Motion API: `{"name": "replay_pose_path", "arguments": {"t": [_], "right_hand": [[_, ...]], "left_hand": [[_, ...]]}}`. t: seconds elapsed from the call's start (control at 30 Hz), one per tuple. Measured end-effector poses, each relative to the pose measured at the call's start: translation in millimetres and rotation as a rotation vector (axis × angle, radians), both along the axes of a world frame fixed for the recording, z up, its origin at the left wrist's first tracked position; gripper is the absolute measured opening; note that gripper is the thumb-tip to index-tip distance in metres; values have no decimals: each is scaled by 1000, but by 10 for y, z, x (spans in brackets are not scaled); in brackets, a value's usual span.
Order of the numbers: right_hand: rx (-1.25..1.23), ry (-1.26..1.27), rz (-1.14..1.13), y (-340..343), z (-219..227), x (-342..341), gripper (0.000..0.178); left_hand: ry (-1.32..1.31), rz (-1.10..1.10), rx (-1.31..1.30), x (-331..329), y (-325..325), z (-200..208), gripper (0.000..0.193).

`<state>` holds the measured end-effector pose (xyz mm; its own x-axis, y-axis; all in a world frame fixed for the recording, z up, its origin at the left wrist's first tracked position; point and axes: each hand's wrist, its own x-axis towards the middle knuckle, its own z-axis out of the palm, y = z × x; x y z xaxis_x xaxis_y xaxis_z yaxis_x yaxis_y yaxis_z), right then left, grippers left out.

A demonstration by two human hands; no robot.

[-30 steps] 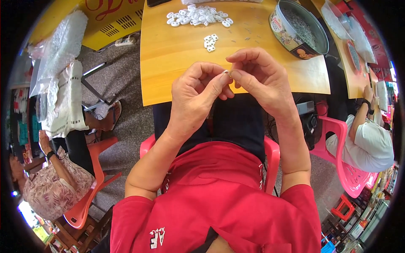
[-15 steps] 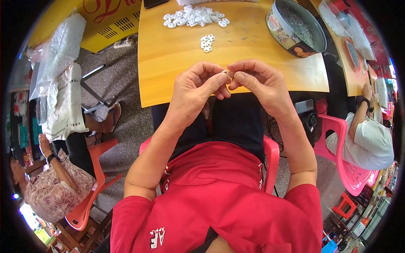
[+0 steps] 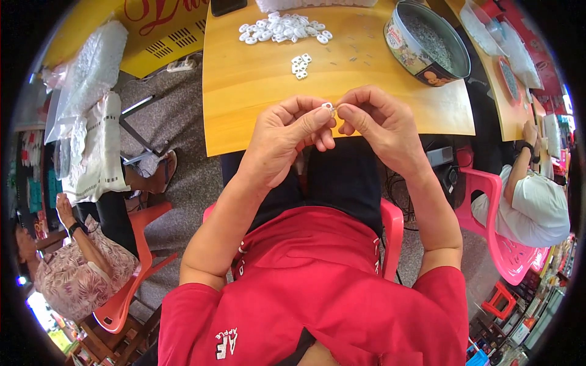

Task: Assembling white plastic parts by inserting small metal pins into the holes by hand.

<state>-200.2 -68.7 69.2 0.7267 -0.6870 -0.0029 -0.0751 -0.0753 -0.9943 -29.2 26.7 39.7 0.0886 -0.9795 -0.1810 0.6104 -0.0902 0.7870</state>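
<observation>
Just above the table's front edge, my left hand (image 3: 281, 137) pinches a small white plastic piece (image 3: 328, 106) with holes between thumb and fingers. My right hand (image 3: 383, 128) meets it from the other side, thumb and forefinger closed at the piece's edge; whatever lies between those fingertips is too small to make out. Beyond my hands is a little group of white two-holed pieces (image 3: 300, 66). Farther back, a larger heap of similar white pieces (image 3: 282, 28) is spread out. Several thin grey pins (image 3: 353, 59) lie scattered to the right of them.
A round printed tin (image 3: 403, 52) with small grey metal bits stands at the yellow table's (image 3: 244, 116) right. A dark phone-like object (image 3: 227, 6) and a clear plastic bag (image 3: 317, 5) lie at the back edge. People sit on a red chair (image 3: 137, 244) at left and a pink chair (image 3: 488, 213) at right.
My fingertips have shifted slightly, and more of the white piece shows between them. Both hands stay together at about the same place; the view has tilted a little.
</observation>
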Motion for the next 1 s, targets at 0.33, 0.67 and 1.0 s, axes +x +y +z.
{"name": "replay_pose_path", "arguments": {"t": [0.33,0.67,1.0], "right_hand": [[-824,114,77,-94,156,-61,10],[-1065,140,222,-96,312,-117,10],[-894,82,306,-95,285,-139,10]], "left_hand": [[-280,-21,-49,-29,48,62,18],[-410,11,-85,-107,134,222,16],[-518,83,-114,-172,167,231,13]]}}
